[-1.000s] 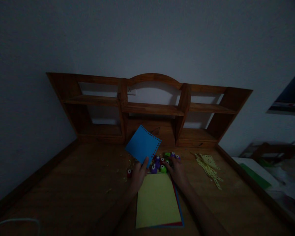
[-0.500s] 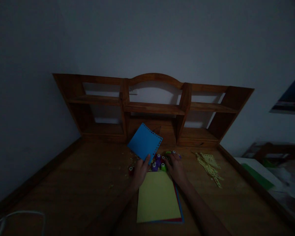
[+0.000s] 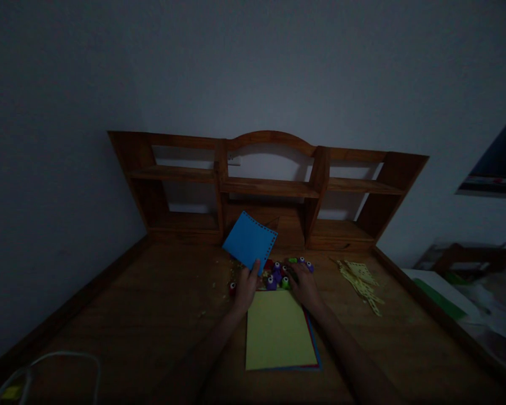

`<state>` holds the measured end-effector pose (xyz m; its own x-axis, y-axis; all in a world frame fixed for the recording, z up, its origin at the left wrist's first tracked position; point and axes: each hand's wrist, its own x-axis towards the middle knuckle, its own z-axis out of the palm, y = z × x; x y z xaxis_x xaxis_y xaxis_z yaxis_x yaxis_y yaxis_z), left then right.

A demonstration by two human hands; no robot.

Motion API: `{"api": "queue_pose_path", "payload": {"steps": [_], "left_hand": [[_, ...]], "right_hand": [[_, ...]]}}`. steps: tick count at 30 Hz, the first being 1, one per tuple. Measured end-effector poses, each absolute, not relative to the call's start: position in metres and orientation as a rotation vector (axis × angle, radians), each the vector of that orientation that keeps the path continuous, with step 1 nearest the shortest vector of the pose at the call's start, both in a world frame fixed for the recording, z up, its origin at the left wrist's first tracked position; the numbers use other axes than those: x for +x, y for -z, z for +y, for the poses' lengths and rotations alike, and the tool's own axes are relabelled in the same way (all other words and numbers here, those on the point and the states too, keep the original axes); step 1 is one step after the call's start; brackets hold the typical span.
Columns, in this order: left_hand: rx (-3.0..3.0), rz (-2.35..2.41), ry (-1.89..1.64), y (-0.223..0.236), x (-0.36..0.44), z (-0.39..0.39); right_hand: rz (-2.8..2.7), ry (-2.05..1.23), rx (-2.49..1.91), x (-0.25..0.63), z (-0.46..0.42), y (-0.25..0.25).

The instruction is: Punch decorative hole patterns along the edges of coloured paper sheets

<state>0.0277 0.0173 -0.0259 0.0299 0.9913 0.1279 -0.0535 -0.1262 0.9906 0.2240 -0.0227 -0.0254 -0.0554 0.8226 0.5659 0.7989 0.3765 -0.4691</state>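
A blue sheet of paper (image 3: pixel 248 241) with holes punched along two edges is pinched at its lower corner by my left hand (image 3: pixel 246 287), which keeps it tilted above the desk. Several small craft punches with eye-like tops, such as a purple one (image 3: pixel 271 282) and a green one (image 3: pixel 285 283), cluster between my hands. Among them, my right hand (image 3: pixel 306 286) has thumb and fingers curled around a dark green punch (image 3: pixel 294 274), partly hidden by the fingers. A red punch (image 3: pixel 232 288) sits left of my left hand. Nearest me lies a yellow sheet (image 3: pixel 280 332) on red and blue ones.
Punched yellow paper strips (image 3: pixel 360 281) lie on the right of the wooden desk (image 3: pixel 160 315). Tiny paper bits are scattered left of the punches. A wooden shelf unit (image 3: pixel 270 185) stands at the back. A white cable (image 3: pixel 67 354) curves at the front left.
The view shifts slightly, so the paper stack and hands appear a little further right and higher. My left hand keeps the blue sheet; my right hand stays among the punches.
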Motion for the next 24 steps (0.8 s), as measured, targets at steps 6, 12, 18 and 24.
{"api": "queue_pose_path", "payload": {"steps": [6,12,18,24], "left_hand": [[1.29,1.102,-1.302,0.024,0.027,0.018],[1.288,1.131,-1.295,0.025,0.025,0.018],[1.252,1.109,-1.314,0.025,0.023,0.02],[1.266,1.093,-1.345,0.011,0.023,0.014]], "right_hand": [[-1.874,-0.102,-1.521,0.231,-0.014,0.022],[-2.023,-0.155,-1.549,0.229,0.0,0.008],[-2.186,-0.158,-1.468,0.221,0.011,-0.01],[-2.238,-0.178,-1.429,0.216,0.014,-0.023]]}}
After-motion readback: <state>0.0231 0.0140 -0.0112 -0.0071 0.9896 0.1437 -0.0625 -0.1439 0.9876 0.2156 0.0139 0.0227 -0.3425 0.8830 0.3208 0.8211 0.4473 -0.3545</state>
